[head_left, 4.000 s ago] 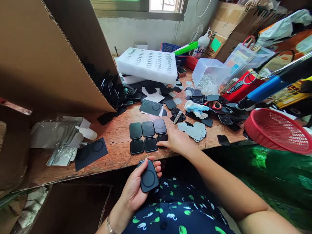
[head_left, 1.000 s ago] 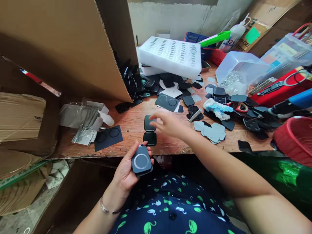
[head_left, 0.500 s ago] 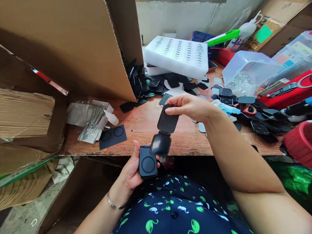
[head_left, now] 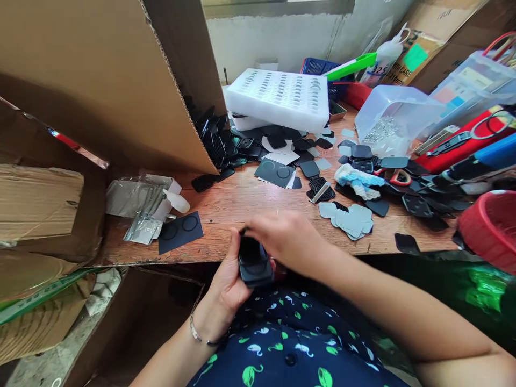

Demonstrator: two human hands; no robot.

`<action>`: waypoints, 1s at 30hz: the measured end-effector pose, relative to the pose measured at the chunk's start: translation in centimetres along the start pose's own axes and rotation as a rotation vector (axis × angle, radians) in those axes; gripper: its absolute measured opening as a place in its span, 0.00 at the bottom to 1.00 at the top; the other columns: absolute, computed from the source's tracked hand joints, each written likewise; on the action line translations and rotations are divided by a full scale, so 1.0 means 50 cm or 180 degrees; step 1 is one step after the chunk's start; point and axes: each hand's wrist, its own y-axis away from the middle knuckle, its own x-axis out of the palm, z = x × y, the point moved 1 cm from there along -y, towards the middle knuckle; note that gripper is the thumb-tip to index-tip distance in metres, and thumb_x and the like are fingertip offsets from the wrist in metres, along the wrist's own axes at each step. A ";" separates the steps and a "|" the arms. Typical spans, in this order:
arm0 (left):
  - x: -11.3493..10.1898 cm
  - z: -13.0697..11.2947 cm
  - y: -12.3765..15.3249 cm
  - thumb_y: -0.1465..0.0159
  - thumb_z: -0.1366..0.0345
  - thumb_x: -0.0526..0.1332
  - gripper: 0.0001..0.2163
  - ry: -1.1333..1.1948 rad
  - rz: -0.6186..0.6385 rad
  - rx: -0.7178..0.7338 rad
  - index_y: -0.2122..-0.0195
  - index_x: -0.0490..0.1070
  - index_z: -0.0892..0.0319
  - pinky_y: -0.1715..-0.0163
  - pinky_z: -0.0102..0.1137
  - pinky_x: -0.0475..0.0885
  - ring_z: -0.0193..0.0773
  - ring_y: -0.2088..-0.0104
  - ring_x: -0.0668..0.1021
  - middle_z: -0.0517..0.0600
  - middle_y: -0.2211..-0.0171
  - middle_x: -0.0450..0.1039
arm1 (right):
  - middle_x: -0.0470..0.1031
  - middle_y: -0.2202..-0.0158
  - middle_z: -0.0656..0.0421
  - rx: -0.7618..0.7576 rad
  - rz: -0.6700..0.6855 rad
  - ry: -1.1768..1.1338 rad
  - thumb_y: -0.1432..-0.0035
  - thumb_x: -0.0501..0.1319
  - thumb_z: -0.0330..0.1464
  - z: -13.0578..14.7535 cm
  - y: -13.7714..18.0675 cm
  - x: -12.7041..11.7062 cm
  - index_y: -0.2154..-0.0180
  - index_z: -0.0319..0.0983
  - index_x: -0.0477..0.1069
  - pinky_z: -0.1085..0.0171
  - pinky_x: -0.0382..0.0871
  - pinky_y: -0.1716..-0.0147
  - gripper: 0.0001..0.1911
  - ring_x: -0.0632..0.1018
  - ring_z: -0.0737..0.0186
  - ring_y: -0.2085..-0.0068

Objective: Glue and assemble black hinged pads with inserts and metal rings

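Hinged blk pad (head_left: 250, 251) has come down since 0.5 s ago, now over the stack of dk pads (head_left: 258, 275) at the bench (head_left: 226, 201) front edge. L hand (head_left: 234, 284) grips the stack; R hand (head_left: 288, 235) blurred at its top, can't tell if grasping. Beyond: white foam tray (head_left: 274, 114) w/ thin pcs (head_left: 287, 86) in slots; clear bin (head_left: 417, 110) w/ small metal bits (head_left: 382, 130).

Dark stack (head_left: 257, 274): smooth, matt, plastic-looking.
Bench (head_left: 226, 200): wood-grained, slight sheen, edge rough. Block (head_left: 278, 105): white, foam-like, matt. Bag (head_left: 126, 201): clear plastic, crinkled, glossy. Box wall (head_left: 105, 80): corrugated cardboard, matt. Basket (head_left: 489, 236): red plastic, glossy.
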 end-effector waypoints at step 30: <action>-0.039 -0.046 -0.110 0.46 0.77 0.57 0.27 -0.4336 0.0193 0.3601 0.44 0.63 0.57 0.38 0.40 0.61 0.44 0.44 0.69 0.53 0.48 0.64 | 0.46 0.26 0.52 0.0914 -0.0739 -0.2106 0.46 0.55 0.22 -0.110 0.065 0.164 0.27 0.41 0.38 0.51 0.43 0.28 0.49 0.50 0.58 0.27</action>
